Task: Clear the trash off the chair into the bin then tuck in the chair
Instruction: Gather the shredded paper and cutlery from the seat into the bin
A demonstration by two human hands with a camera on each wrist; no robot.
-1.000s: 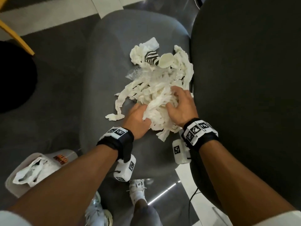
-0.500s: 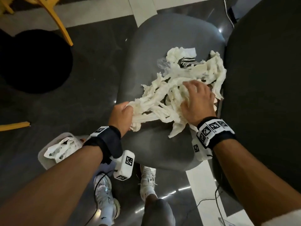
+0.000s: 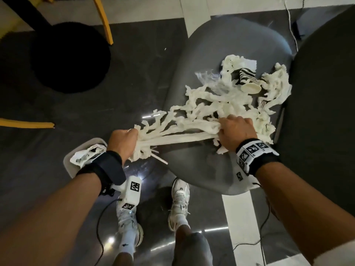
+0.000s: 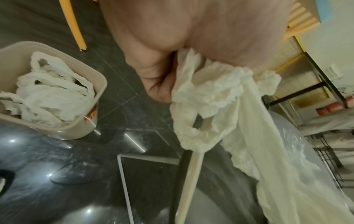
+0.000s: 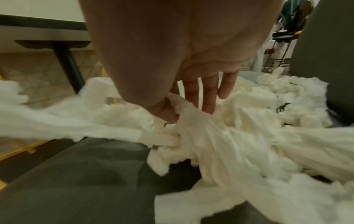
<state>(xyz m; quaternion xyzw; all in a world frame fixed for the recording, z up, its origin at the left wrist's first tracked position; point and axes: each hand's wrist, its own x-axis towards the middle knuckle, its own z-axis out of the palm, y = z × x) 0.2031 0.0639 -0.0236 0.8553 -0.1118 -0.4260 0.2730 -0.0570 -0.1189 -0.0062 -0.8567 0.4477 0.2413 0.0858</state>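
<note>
A tangle of white paper strips lies on the grey chair seat, with a striped paper cup and clear plastic at its far end. My left hand grips one end of the strips out past the seat's left edge, above the floor. My right hand pinches the strips on the seat between thumb and fingers. The strips stretch taut between both hands. A beige bin holding white paper stands on the floor below my left wrist.
The chair's dark backrest rises on the right. A black round stool and yellow chair legs stand at left. Cables run over the glossy dark floor near my white shoes.
My left hand has pulled its bunch of strips left off the seat toward the bin. The right hand stays on the pile, and the strips between them have stretched out.
</note>
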